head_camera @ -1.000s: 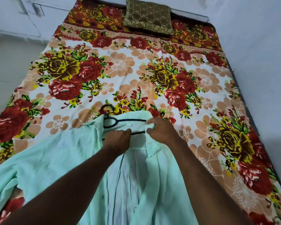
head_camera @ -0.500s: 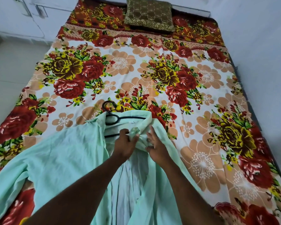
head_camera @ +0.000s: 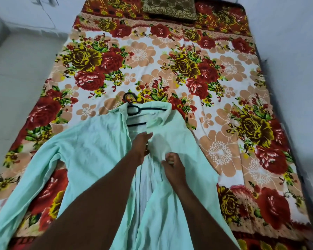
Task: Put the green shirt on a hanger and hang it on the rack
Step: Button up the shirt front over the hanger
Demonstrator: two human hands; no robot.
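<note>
Green shirt point(head_camera: 90, 156): lies open-fronted on the bed before you, its collar toward the far end and one sleeve trailing off to your left.
Right hand point(head_camera: 173, 167): your nearer hand; its fingers are curled tight, pinching the shirt's right front edge.
Left hand point(head_camera: 141, 144): just beyond; its fingers are nearly straight, close together, tips pressed flat on the right front panel below the collar, gripping nothing.
Hanger point(head_camera: 134, 110): black, tucked inside the collar, hook poking out onto the sheet.
Bedsheet point(head_camera: 188, 69): floral, red and yellow blooms.
Cushion point(head_camera: 170, 8): brown, at the bed's head.
</note>
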